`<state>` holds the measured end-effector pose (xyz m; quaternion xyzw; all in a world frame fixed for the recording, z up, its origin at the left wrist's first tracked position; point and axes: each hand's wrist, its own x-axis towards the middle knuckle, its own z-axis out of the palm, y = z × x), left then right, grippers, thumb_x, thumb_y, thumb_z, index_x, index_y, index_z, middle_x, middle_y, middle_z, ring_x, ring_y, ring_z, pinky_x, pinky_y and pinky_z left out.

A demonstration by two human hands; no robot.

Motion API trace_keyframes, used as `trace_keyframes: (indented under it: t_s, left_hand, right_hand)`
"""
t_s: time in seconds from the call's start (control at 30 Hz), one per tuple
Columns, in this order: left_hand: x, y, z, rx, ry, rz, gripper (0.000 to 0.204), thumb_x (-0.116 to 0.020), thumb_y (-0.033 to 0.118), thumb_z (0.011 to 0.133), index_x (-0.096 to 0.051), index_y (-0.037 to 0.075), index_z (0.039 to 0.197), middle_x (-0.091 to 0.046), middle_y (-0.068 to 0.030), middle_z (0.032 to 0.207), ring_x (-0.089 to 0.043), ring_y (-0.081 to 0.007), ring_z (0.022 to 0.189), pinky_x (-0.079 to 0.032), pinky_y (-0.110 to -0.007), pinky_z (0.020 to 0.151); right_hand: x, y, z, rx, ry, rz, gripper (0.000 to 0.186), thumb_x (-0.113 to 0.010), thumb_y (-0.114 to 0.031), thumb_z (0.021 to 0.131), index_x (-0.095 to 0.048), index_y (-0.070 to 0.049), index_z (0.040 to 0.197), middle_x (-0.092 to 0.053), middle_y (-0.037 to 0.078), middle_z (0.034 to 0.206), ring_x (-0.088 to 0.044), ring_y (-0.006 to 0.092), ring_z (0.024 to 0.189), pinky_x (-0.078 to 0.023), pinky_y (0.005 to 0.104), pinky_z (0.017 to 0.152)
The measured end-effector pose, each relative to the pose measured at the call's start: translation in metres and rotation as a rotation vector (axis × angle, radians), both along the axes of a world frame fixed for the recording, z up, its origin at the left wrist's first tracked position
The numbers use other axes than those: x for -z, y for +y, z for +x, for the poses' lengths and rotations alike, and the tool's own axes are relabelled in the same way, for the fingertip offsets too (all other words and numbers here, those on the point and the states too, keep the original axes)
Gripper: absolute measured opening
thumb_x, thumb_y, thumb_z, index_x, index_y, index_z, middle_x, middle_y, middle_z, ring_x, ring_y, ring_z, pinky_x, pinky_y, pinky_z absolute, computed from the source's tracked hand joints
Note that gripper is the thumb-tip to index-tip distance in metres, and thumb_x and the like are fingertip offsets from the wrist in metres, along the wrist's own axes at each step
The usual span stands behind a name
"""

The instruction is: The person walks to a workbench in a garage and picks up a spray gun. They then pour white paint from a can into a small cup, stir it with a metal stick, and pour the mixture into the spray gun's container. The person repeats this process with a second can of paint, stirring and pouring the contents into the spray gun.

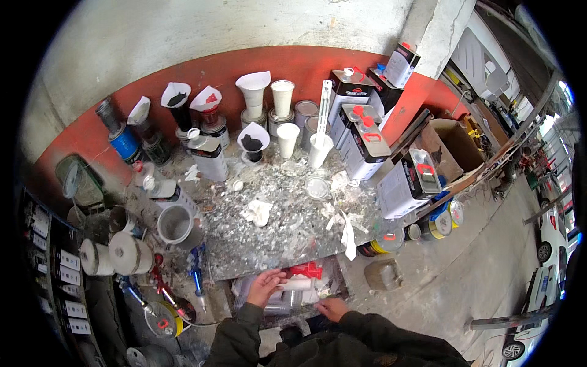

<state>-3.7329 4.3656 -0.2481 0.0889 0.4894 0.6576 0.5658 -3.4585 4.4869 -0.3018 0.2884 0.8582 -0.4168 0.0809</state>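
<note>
left hand: wrapped round a white tube, near bench edge
right hand: low right, grip can't tell

Grey-and-red painted wall, concrete pillar, paint-spattered workbench, dusty concrete floor, daylight from right

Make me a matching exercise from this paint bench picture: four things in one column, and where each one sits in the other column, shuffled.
Things:
1. left hand
2. right hand
3. grey bucket
4. cardboard box

Places:
A. on the bench's left part, open end up
B. right of the bench, against the red wall
C. below the bench's front edge, palm up at a white tube
D. lowest, just above the dark sleeve, by clear plastic cups

Pairs: 1-C, 2-D, 3-A, 4-B
</note>
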Motion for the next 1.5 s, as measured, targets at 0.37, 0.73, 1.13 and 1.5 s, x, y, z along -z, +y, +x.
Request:
trace_keyframes:
  t_s: [0.37,0.73,1.13,1.5]
  left_hand:
    - [-0.007,0.288,-0.080,-0.033,0.296,0.057,0.063,-0.072,0.002,0.087,-0.043,-0.001,0.143,-0.054,-0.0121,0.140,-0.053,-0.0224,0.127,-0.049,-0.036,0.100]
    - [0.045,0.468,-0.118,-0.115,0.768,0.010,0.072,-0.090,0.012,0.067,-0.052,0.000,0.127,-0.065,-0.0108,0.121,-0.061,-0.0212,0.110,-0.048,-0.033,0.095]
    - [-0.039,0.371,-0.083,-0.211,0.717,-0.001,0.061,-0.084,0.000,0.072,-0.055,0.001,0.127,-0.065,-0.0075,0.117,-0.062,-0.0187,0.106,-0.051,-0.033,0.091]
    - [-0.065,0.149,-0.050,-0.134,0.635,-0.108,0.057,-0.083,0.005,0.076,-0.057,0.003,0.126,-0.065,-0.0069,0.115,-0.063,-0.0187,0.105,-0.052,-0.034,0.090]
  right_hand:
    - [-0.020,0.046,-0.047,0.034,-0.005,-0.543,0.036,-0.054,-0.039,0.102,-0.069,-0.009,0.113,-0.071,0.014,0.097,-0.068,0.0334,0.090,-0.053,0.0386,0.078]
    - [-0.057,0.145,-0.064,0.265,0.247,-0.379,0.026,-0.061,-0.026,0.098,-0.068,-0.010,0.117,-0.071,0.015,0.102,-0.070,0.0323,0.092,-0.055,0.0386,0.079]
    - [-0.174,0.419,-0.163,0.601,0.340,0.852,0.077,-0.084,-0.025,0.069,-0.047,-0.004,0.134,-0.037,0.026,0.145,-0.038,0.0456,0.130,-0.035,0.0527,0.106]
    - [-0.224,0.403,-0.151,0.571,0.151,0.846,0.094,-0.082,-0.032,0.058,-0.042,-0.009,0.140,-0.050,0.021,0.128,-0.048,0.0428,0.117,-0.042,0.0524,0.097]
